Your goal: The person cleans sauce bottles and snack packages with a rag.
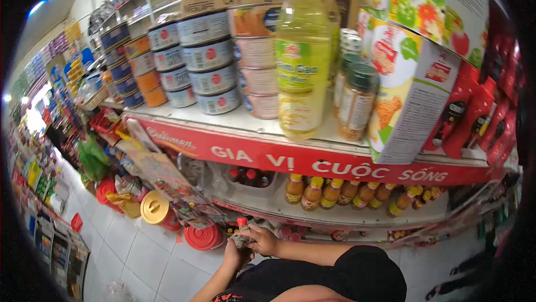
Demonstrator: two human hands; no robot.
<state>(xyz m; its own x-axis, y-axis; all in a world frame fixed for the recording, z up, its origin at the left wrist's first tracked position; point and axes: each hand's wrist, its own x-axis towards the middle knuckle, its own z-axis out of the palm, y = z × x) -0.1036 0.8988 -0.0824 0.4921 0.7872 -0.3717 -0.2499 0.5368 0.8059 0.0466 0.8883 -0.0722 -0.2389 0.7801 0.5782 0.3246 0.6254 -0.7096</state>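
Low in the view, in front of my body, both hands are closed together around a small bottle with a red cap [242,221]. My left hand [237,255] grips it from below, and most of the bottle's body is hidden. My right hand [262,240] presses a crumpled greyish cloth [240,240] against the bottle just under the cap. The hands are below the edge of the lower shelf, beside a red round lid [202,237] that stands on the floor side.
An upper shelf with a red front strip [290,163] carries stacked cans [212,59], a yellow oil bottle [302,62], spice jars [359,101] and cartons [413,90]. Sauce bottles [312,193] line the lower shelf. A gold-lidded tub [158,207] stands on the tiled floor [139,254].
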